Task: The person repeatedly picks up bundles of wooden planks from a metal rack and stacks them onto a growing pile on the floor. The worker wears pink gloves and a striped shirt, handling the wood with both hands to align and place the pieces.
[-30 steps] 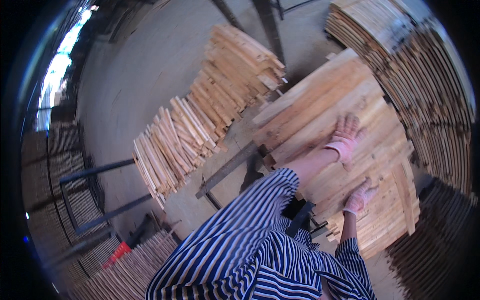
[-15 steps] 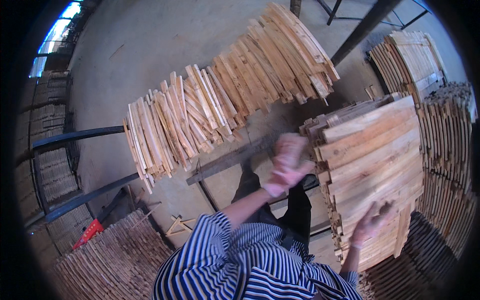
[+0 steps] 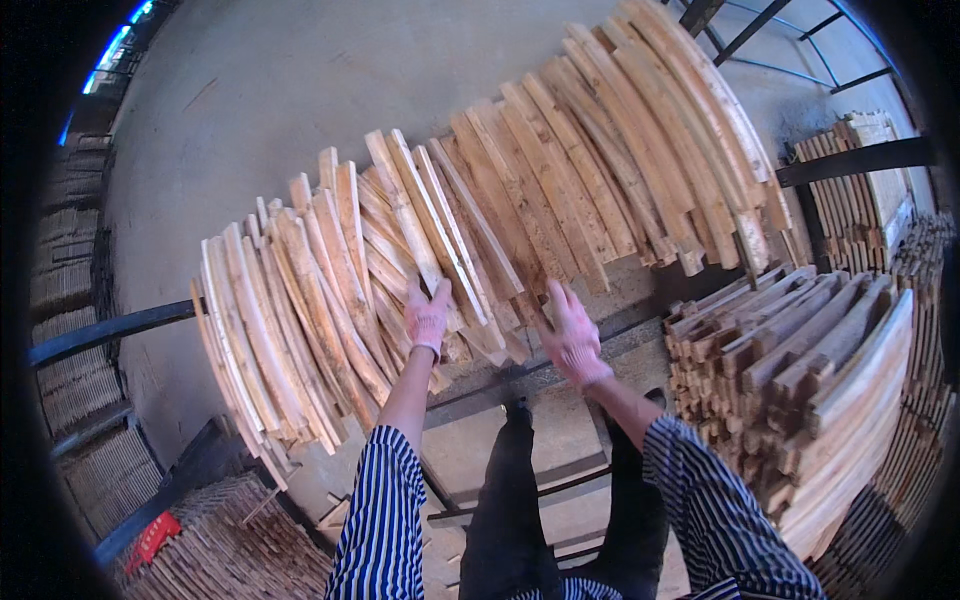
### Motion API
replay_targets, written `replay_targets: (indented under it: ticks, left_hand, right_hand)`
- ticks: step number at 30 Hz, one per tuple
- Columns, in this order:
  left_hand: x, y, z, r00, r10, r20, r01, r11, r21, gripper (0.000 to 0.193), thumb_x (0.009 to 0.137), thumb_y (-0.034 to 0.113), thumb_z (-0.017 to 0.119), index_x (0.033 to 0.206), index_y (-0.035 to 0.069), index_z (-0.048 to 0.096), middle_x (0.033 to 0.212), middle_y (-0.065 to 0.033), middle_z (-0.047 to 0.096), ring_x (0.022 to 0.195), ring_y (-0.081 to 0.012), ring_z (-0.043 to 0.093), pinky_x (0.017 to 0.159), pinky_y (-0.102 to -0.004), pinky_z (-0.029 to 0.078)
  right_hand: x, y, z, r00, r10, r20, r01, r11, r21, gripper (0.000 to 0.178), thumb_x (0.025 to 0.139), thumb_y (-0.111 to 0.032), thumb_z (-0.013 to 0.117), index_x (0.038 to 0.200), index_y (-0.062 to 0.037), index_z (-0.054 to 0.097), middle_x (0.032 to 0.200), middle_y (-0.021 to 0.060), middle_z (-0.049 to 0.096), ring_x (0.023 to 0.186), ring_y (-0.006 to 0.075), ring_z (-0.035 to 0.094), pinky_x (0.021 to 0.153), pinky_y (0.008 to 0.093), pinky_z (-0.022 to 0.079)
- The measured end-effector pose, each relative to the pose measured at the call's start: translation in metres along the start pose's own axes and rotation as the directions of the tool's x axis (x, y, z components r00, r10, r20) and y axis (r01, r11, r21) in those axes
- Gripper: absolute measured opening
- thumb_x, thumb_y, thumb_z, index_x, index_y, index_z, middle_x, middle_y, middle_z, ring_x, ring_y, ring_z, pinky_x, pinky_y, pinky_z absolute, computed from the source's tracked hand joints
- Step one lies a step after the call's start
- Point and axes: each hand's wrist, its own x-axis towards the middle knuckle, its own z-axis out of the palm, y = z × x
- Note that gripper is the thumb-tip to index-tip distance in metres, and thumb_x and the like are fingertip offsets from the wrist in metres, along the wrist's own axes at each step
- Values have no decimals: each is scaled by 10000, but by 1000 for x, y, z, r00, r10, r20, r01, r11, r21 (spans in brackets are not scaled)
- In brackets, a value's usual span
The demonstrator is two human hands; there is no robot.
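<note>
I have both forearms reaching forward from the lower edge, in navy-and-white striped sleeves, elbows apart and wrists angled inward. The left hand, in a pale pink glove, points away from the body with thumb and fingers parted around the near end of a pale, straight-edged wooden board; I cannot tell whether it is gripping or only touching. The right hand, gloved alike, is unclenched, fingers stretched up and leftward beside the row's near ends; I see nothing held in it. The long row of tan, rough-sawn wooden planks lies ahead of the body, its left end by a dark metal bar. The planks are knotty, unevenly long, pale to mid-brown. Their long axes mostly run from upper left to lower right, near ends toward the body, a few crossing askew mid-row.
</note>
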Motion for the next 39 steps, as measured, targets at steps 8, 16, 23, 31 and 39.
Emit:
replay_targets:
  ticks: [8, 16, 23, 31, 39]
  left_hand:
    - [64, -3, 34, 983, -140, -118, 128, 986, -103, 1098, 687, 546, 873, 1469, -69, 406, 1338, -333, 595, 1256, -416, 592, 1050, -433, 451]
    - [-17, 19, 97, 986, 169, 2, -168, 979, -118, 959, 941, 551, 641, 1601, 13, 198, 1562, -279, 379, 1349, -366, 500, 1124, -390, 398]
    - [0, 18, 99, 912, -388, 135, 401, 911, -94, 1239, 710, 826, 697, 1535, -35, 359, 1478, -226, 523, 1310, -367, 554, 1046, -395, 466]
    - [-79, 30, 30, 727, -107, 678, 624, 514, -589, 804, 821, 566, 785, 1440, 104, 562, 1315, -79, 619, 1257, -203, 544, 1065, -392, 451]
    - [-158, 73, 32, 679, -242, 693, 726, 363, -584, 395, 929, 406, 731, 1170, 97, 679, 979, -25, 693, 860, -154, 657, 772, -339, 547]
  right_hand:
    - [145, -2, 104, 962, 148, 229, -127, 986, -104, 562, 902, -228, 680, 1407, -137, 450, 1378, 243, 536, 1230, 446, 565, 1020, 520, 477]
    - [81, 77, 116, 948, 19, 317, -147, 912, 383, 836, 835, -389, 755, 1510, -78, 371, 1450, 253, 499, 1338, 410, 510, 1108, 440, 418]
    - [81, 34, 121, 853, 410, 324, -510, 786, 349, 925, 860, -461, 778, 1518, 4, 323, 1312, 203, 621, 1192, 265, 610, 1017, 350, 467]
    - [27, 52, 50, 738, 90, 668, -421, 835, 353, 918, 757, -520, 852, 1412, 15, 495, 1213, 167, 675, 1105, 238, 652, 967, 343, 524]
    - [-34, 59, 20, 763, 139, 631, -588, 554, 589, 565, 916, -499, 732, 1226, -33, 653, 1017, 47, 696, 923, 146, 648, 799, 304, 533]
